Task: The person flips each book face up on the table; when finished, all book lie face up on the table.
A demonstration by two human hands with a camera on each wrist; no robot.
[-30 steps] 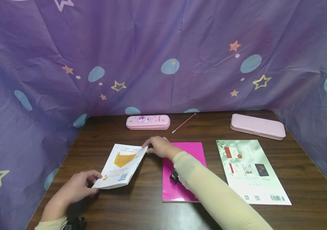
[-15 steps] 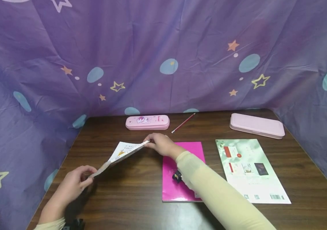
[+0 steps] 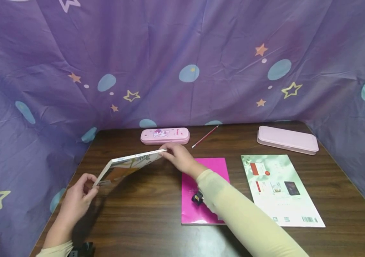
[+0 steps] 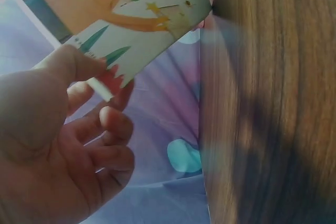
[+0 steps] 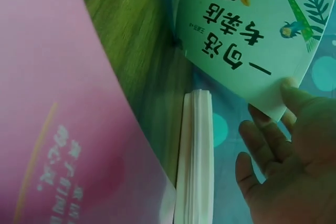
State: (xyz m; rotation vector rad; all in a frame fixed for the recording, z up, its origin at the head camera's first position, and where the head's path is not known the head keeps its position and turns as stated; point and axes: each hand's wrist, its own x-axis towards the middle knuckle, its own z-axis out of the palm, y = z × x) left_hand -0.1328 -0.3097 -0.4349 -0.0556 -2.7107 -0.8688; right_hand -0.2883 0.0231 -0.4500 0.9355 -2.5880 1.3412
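A thin paperback book (image 3: 134,162) hangs tilted above the left part of the wooden table, its white spine turned up. My left hand (image 3: 77,196) pinches its near left corner between thumb and fingers. At the far right corner, my right hand (image 3: 180,159) grips it the same way. An illustrated cover (image 4: 142,19) with an orange animal shows in the left wrist view. The right wrist view has the same cover (image 5: 241,51) with dark lettering, pinched by the thumb and fingers of the right hand (image 5: 294,161).
A magenta book (image 3: 212,167) lies under my right forearm. Right of it is a green-and-white magazine (image 3: 282,192). Along the back are a pink rabbit pencil case (image 3: 164,136), a red pencil (image 3: 205,136) and a plain pink case (image 3: 287,140). A purple curtain (image 3: 156,64) stands behind.
The book has been lifted and turned over: its white back faced up before, and now its spine is up with the front cover toward me. Both hands keep hold; the left hand has risen slightly.
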